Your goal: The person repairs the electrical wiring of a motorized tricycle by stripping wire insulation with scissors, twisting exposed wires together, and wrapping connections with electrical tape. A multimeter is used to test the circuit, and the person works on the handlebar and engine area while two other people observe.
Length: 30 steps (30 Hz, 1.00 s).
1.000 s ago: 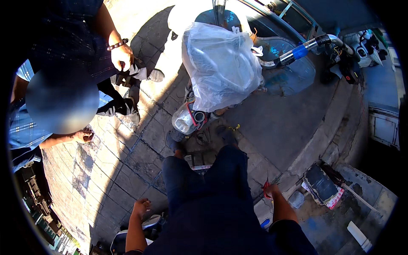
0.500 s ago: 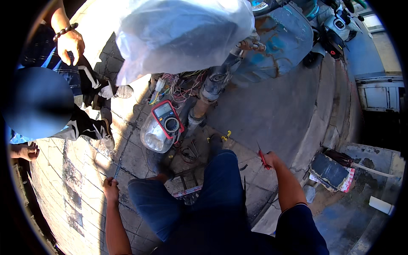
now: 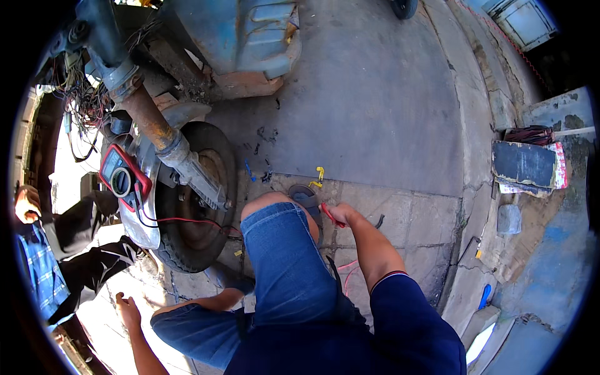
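Observation:
My right hand is closed around a red-handled hand tool, out past my knee; its working end is hard to make out. Low on the left, my left hand has its fingers bent together over the sunlit paving; whatever is in them is too small to name. On the silver fender of a front wheel rests a red multimeter. From it a red lead runs across the tire, with a dark lead beside it.
Bundled wires hang by the rusty fork. Yellow pieces and black scraps lie on the ground ahead. A dark box sits on the right ledge. Another person's hand and dark trousers are at the left.
My view has swung rightward and down, and the vehicle now sits further left with its front wheel exposed. The plastic cover has left view. My right hand still holds the red-handled tool.

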Tool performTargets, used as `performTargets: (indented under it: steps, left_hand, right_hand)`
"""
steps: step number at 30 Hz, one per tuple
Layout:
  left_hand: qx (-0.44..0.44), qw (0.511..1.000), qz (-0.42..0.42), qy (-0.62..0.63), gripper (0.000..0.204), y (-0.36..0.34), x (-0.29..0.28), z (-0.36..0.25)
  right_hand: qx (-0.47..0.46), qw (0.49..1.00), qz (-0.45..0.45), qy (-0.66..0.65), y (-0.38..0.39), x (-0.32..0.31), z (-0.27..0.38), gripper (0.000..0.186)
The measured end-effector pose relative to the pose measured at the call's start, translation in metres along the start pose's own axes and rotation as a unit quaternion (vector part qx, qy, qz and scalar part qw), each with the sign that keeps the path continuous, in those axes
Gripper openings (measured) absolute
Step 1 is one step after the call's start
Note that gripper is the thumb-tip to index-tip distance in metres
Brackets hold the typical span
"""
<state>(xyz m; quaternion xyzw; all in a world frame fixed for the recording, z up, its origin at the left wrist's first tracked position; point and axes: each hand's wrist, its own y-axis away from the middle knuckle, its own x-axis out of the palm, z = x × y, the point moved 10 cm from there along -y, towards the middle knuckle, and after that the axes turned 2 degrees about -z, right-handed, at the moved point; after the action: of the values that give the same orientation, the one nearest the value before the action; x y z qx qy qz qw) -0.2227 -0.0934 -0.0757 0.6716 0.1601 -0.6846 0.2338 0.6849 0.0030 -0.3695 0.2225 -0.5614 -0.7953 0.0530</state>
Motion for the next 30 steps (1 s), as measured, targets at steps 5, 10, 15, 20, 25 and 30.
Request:
performTargets:
  steps: [5,10,15,20,25,30]
  left_hand:
    - [-0.125,0.991,-0.047,0.025,0.042,0.068,-0.055,0.044]
    - [-0.062,0.989,-0.123,-0.052,0.027,0.153,-0.088,0.067]
    - [-0.137,0.961,0.241,-0.026,0.042,0.254,-0.001,0.088]
    - [-0.255,0.868,0.391,0.17,0.037,0.377,0.078,0.068]
    - [-0.41,0.802,0.373,0.224,0.038,0.439,0.105,0.064]
    - [-0.48,0.671,0.435,0.361,0.029,0.415,0.133,0.035]
  right_hand:
    - [-0.004,0.997,0.015,-0.08,-0.011,0.009,-0.001,0.063]
    - [0.001,0.999,0.052,-0.014,-0.038,0.013,0.019,0.065]
    - [-0.016,0.999,0.019,0.026,-0.076,0.016,0.041,0.063]
    - [-0.1,0.983,-0.15,-0.03,-0.07,-0.027,0.058,0.054]
    - [-0.231,0.856,-0.142,-0.44,-0.028,-0.085,0.037,0.052]
    - [-0.084,0.974,-0.07,0.199,-0.017,-0.056,-0.077,0.094]
